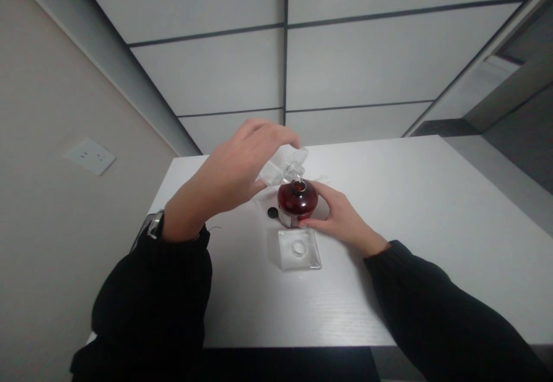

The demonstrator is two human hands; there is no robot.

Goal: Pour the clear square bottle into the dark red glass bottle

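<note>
A small round dark red glass bottle [297, 199] stands upright on the white table [423, 238], its neck open at the top. My right hand [341, 218] is wrapped round the bottle's right side and holds it. My left hand [233, 171] is raised just above and left of the bottle, fingers pinched on a clear faceted stopper or lid [285, 165], which hangs tilted over the bottle's neck. A clear square glass piece [299, 249] with a ring in its middle lies flat on the table just in front of the bottle.
A small black disc [272, 212] lies on the table left of the bottle. The table's left edge runs along a beige wall with a white socket plate [90, 156]. Behind stands a panelled white wall. I wear black sleeves and a watch [154, 224] on the left wrist.
</note>
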